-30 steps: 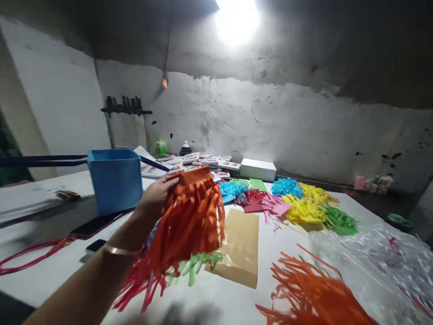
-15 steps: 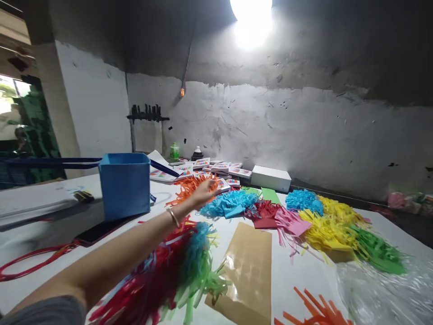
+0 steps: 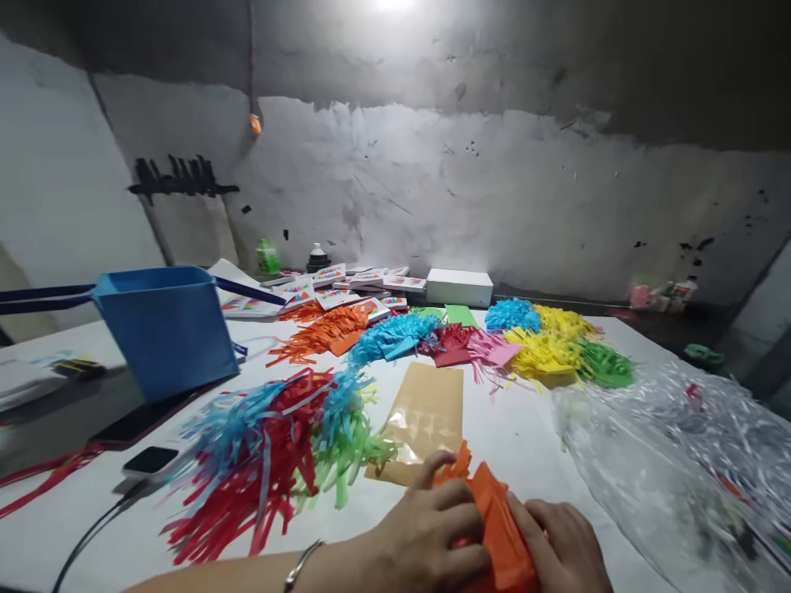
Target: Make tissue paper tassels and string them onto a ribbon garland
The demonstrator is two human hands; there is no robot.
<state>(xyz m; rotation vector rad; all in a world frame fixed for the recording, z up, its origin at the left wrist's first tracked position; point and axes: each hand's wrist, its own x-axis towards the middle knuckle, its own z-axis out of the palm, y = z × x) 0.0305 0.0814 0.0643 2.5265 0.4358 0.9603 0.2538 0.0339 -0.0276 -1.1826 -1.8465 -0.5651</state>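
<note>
Low at the front edge, my left hand (image 3: 426,531) and my right hand (image 3: 565,543) both press on and grip a bunch of orange fringed paper (image 3: 498,527). The paper is bunched up between them, and its lower part runs out of the picture. Just beyond my left hand lies a brown sheet (image 3: 426,416) flat on the white table (image 3: 512,432). A mixed pile of red, blue and green fringed strips (image 3: 272,449) lies to the left of it. Another orange fringed bunch (image 3: 321,333) rests farther back.
A blue fabric box (image 3: 164,325) with long dark handles stands at left, with a phone (image 3: 133,422) and a small device on a cable (image 3: 150,459) near it. Piles of blue, red, pink, yellow and green fringes (image 3: 544,350) line the back. Crumpled clear plastic (image 3: 673,457) covers the right side.
My left hand set the first orange bunch down at the back near the cards, then came back to the front. Both hands now hold a second orange bunch; the view tilted down.
</note>
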